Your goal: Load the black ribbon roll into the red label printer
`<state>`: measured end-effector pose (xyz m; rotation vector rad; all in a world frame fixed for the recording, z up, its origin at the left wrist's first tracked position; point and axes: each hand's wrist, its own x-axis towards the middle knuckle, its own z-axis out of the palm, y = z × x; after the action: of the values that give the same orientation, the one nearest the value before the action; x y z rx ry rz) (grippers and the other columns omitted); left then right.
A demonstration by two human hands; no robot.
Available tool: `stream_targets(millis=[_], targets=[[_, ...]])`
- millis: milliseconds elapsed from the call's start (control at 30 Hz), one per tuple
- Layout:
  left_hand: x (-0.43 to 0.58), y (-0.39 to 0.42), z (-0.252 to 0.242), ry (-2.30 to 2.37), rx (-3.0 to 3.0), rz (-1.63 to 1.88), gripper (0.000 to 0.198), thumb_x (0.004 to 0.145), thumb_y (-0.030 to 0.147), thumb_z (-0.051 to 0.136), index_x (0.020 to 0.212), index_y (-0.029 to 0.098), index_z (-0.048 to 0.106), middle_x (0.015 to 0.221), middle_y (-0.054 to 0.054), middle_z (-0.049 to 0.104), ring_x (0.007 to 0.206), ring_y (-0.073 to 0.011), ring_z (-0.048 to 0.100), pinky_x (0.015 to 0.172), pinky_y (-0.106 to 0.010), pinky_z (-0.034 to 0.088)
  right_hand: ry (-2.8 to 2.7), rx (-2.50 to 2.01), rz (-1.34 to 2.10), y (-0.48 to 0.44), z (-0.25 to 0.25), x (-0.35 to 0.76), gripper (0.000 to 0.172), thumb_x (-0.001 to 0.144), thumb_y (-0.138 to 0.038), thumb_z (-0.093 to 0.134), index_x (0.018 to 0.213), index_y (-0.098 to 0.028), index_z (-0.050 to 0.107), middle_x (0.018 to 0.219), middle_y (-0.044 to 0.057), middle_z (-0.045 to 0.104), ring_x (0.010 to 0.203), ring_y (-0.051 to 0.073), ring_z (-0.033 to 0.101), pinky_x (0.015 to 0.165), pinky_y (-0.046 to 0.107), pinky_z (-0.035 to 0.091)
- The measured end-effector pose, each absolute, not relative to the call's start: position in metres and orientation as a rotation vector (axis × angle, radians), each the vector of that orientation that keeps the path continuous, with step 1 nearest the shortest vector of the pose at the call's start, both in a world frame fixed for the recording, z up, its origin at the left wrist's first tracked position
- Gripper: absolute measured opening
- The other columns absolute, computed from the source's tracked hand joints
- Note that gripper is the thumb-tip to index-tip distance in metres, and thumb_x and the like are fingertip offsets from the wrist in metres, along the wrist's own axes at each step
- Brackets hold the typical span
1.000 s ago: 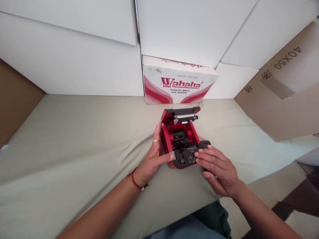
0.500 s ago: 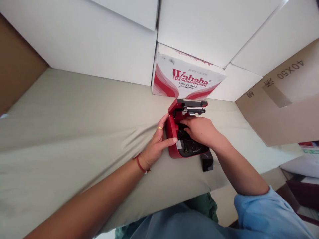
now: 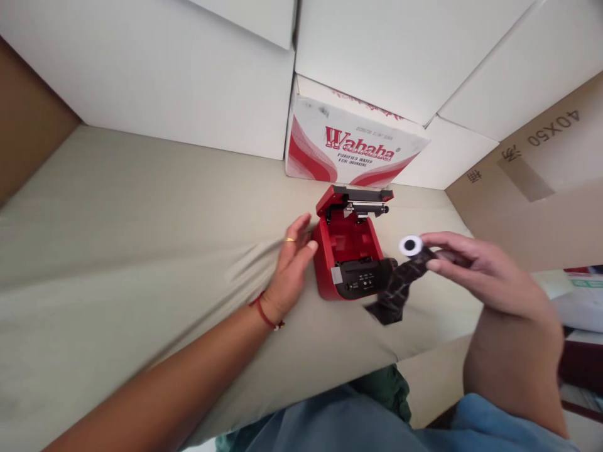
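Fingertips and thumb of the right hand (image 3: 490, 273) are drawn together in a pinch on a small dark roll (image 3: 402, 247), its white end face turned up and to the left; how far its body runs behind that face I cannot tell. Creased black film (image 3: 399, 282) hangs from it, slanting down and left past the near right corner of a red case (image 3: 324, 267), and whether it brushes the case is unclear. What counts is the sideways gap — the case lies to the left of the right fingers, near but outside their hold, its long axis running away from the person, from the black panel (image 3: 355, 276) at the near end to the raised lid (image 3: 328, 201) at the far one. The roll itself is held off the case's right side, over the cloth (image 3: 188, 220). Of the two, the left hand (image 3: 287, 270) is nearer the case: its fingers are loosely spread by the left wall, thumb at the red edge, gripping nothing — touching or just short, I can't be sure. Beyond the lid stands a white and red Wahaha carton (image 3: 358, 147).
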<state>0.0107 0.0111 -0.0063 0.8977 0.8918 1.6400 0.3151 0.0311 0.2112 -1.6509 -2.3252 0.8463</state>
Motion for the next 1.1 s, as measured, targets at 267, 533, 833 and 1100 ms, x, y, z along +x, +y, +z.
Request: stream_targets(millis=[267, 533, 833, 1100], targets=[[0.006, 0.010, -0.002, 1.149, 1.023, 1.635, 0.010, 0.080, 0.018, 0.057, 0.073, 0.025, 0.058, 0.069, 0.003, 0.055, 0.065, -0.0157, 0.046, 0.063, -0.031, 0.036, -2.183, -2.151, 0.873, 0.057, 0.161, 0.396, 0.040, 0.081, -0.053, 0.082, 0.107, -0.023, 0.088, 0.103, 0.012, 0.089, 0.090, 0.032, 0.079, 0.089, 0.045, 0.064], [0.002, 0.013, 0.000, 1.164, 1.102, 1.525, 0.007, 0.071, 0.021, 0.054, 0.065, 0.025, 0.056, 0.068, 0.001, 0.059, 0.069, -0.0179, 0.051, 0.069, -0.034, 0.037, -2.084, -1.929, 0.747, 0.071, 0.106, 0.345, 0.040, 0.100, -0.048, 0.067, 0.120, -0.021, 0.089, 0.110, 0.011, 0.088, 0.091, 0.025, 0.075, 0.087, 0.039, 0.062], [0.000, 0.013, 0.001, 1.222, 1.146, 1.456, 0.007, 0.071, 0.020, 0.054, 0.068, 0.025, 0.058, 0.069, 0.001, 0.063, 0.069, -0.0192, 0.053, 0.069, -0.033, 0.038, -2.382, -1.766, 0.872, 0.053, 0.108, 0.315, 0.029, 0.098, -0.020, 0.071, 0.120, -0.020, 0.089, 0.117, 0.008, 0.086, 0.090, 0.019, 0.077, 0.089, 0.034, 0.062], [0.001, 0.015, -0.002, 1.237, 1.160, 1.449, 0.007, 0.071, 0.021, 0.054, 0.068, 0.025, 0.059, 0.066, 0.001, 0.061, 0.067, -0.0186, 0.050, 0.067, -0.032, 0.037, -2.559, -1.799, 0.647, 0.029, 0.100, 0.298, 0.028, 0.105, -0.010, 0.067, 0.128, -0.016, 0.084, 0.132, 0.016, 0.080, 0.119, 0.026, 0.074, 0.104, 0.036, 0.057]])
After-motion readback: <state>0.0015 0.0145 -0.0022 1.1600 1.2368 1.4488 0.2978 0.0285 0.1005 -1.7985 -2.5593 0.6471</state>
